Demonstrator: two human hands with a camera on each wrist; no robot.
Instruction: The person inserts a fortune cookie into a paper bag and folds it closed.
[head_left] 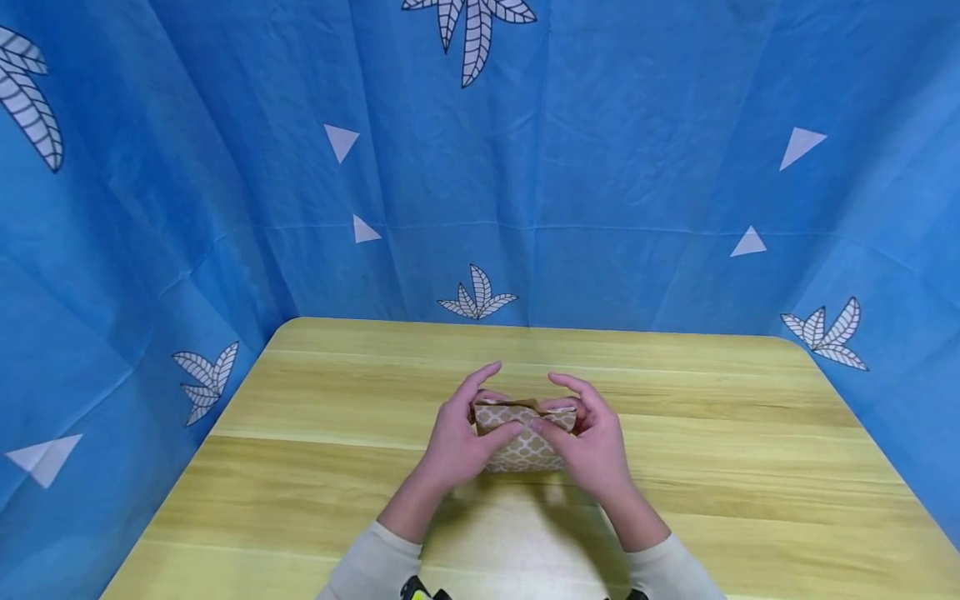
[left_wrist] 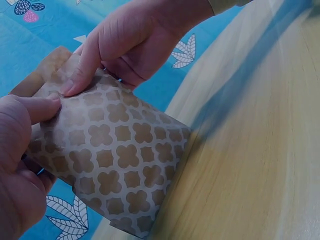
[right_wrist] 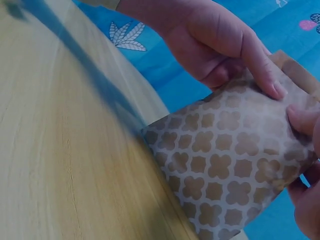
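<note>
Together, we pinched the bag near its upper edge, our left hand and right hand clamped on opposite sides, thumbs nearly meeting across its patterned face. Its lower edge rested on the table. Wood ran wide to both sides of us, and the far edge, round-cornered, lay well beyond our hands, before the curtain.

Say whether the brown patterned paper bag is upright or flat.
The bag is upright: left hand and right hand hold its top, bottom toward yellow wooden table.
</note>
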